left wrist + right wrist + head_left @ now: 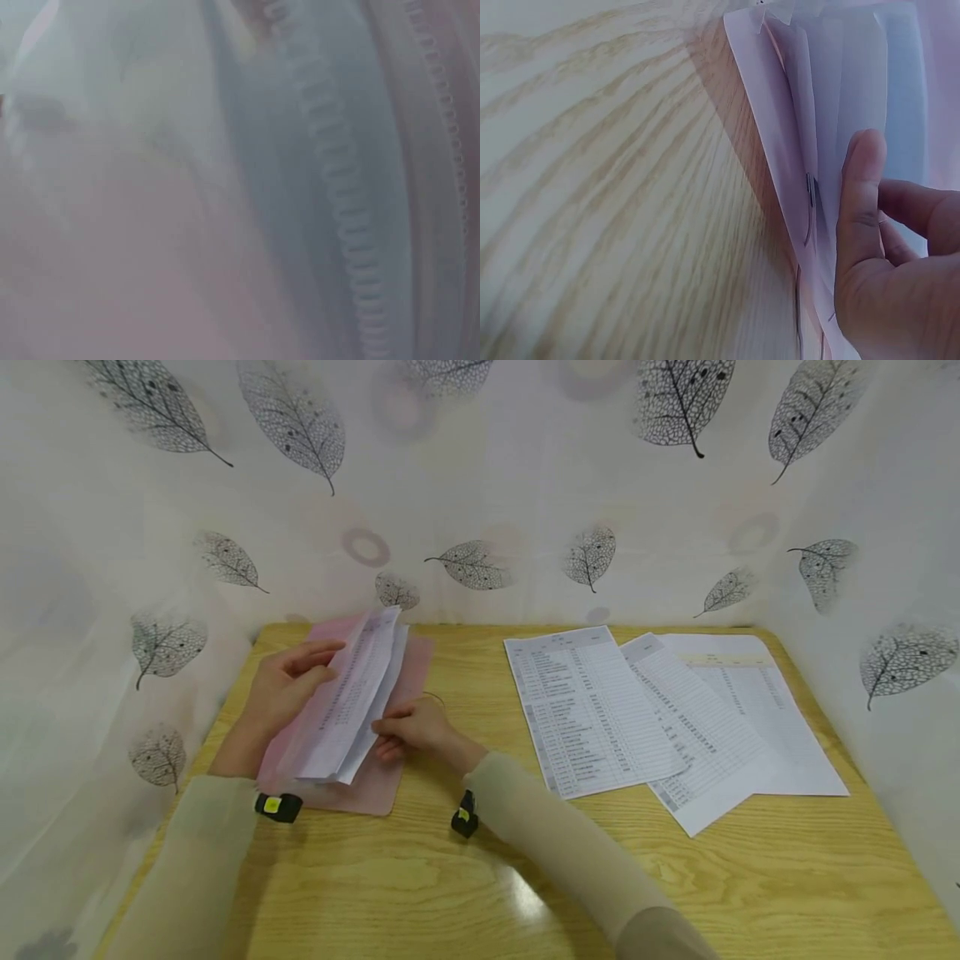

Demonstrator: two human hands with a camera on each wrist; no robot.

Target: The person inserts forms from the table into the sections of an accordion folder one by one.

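Note:
A pink folder [378,793] with clear plastic pockets lies open at the table's left, with printed sheets [352,693] standing partly raised inside. My left hand [281,689] rests against the folder's left side, its thumb and fingers apart. My right hand [420,727] pinches the right edge of the raised pages. The right wrist view shows the right thumb [862,202] on the near face of those pages and the fingers behind. A thin cord with a metal tip [811,191] lies along the folder's edge. Plastic pocket edges with a notched strip [341,187] fill the left wrist view; the left hand is hidden there.
Three printed sheets overlap on the right: a left sheet [592,718], a middle sheet [712,760] and a right sheet [780,727]. The wooden table [390,885] meets a leaf-patterned curtain [480,485] at its back and sides.

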